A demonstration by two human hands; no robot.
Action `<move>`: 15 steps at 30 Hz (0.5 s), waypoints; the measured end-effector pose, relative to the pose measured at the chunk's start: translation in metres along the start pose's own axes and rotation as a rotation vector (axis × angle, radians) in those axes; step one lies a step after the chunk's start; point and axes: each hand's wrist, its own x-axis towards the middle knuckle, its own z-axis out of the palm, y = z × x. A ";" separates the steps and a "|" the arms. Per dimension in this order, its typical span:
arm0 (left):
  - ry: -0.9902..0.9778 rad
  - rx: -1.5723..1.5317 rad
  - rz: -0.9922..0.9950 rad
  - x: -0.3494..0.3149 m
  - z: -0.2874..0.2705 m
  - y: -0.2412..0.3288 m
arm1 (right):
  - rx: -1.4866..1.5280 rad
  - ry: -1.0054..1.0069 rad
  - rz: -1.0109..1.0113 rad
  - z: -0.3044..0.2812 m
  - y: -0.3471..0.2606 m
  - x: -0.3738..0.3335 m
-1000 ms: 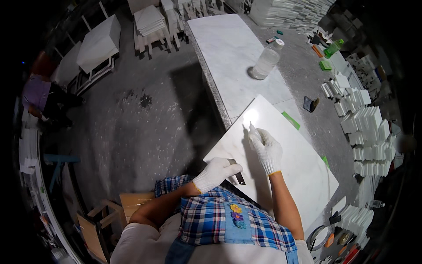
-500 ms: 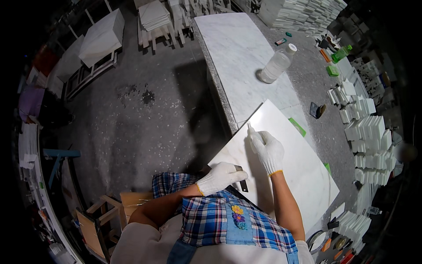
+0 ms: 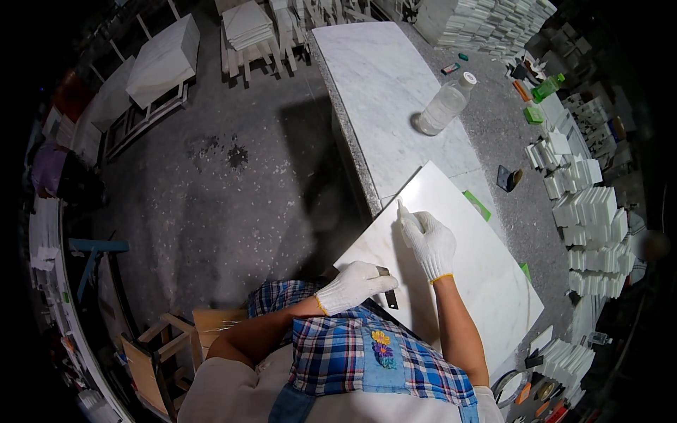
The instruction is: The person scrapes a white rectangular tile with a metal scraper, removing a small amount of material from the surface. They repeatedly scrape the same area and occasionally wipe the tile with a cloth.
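A polished white marble slab [image 3: 479, 261] with faint tan veins lies tilted across the near end of the bench. My left hand [image 3: 354, 287], in a white knit glove, is closed round a dark flat metal strip [image 3: 391, 299] with a small hole near its end, at the slab's near-left edge. Above the slab's upper left part, my right hand [image 3: 430, 243], gloved the same way, is closed round a slim white nozzle-tipped tube [image 3: 401, 206]. The nozzle points at the slab's left edge; whether it touches is unclear. Most of the tube is hidden in my fingers.
A clear plastic bottle [image 3: 446, 104] stands on the marble-topped bench [image 3: 374, 63]. Green pads [image 3: 477, 205] show beside the tilted slab. Stacks of white tiles [image 3: 589, 211] line the right. A wooden chair [image 3: 166, 345] stands at lower left; a person in purple [image 3: 51, 166] is far left.
Both my hands keep almost the same place and grip. The person at the far left has shifted slightly.
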 end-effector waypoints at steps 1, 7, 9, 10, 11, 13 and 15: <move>0.002 -0.001 0.001 0.001 0.000 -0.001 | 0.007 0.006 -0.007 0.001 0.001 0.000; 0.005 -0.012 -0.001 0.000 0.001 -0.001 | 0.045 -0.020 0.026 -0.003 -0.005 -0.001; 0.001 -0.014 0.008 0.000 0.001 -0.001 | 0.027 0.004 0.012 -0.001 -0.002 0.000; 0.000 -0.017 0.016 0.000 0.002 -0.002 | 0.026 0.012 0.010 0.000 -0.001 0.000; -0.001 -0.021 0.024 0.000 0.002 -0.002 | 0.024 0.021 0.009 0.001 -0.001 0.001; -0.001 -0.020 0.019 0.000 0.002 -0.002 | 0.020 0.007 0.029 0.000 -0.003 0.001; -0.001 -0.021 0.021 -0.001 0.002 -0.001 | 0.022 -0.006 0.044 -0.001 -0.005 0.002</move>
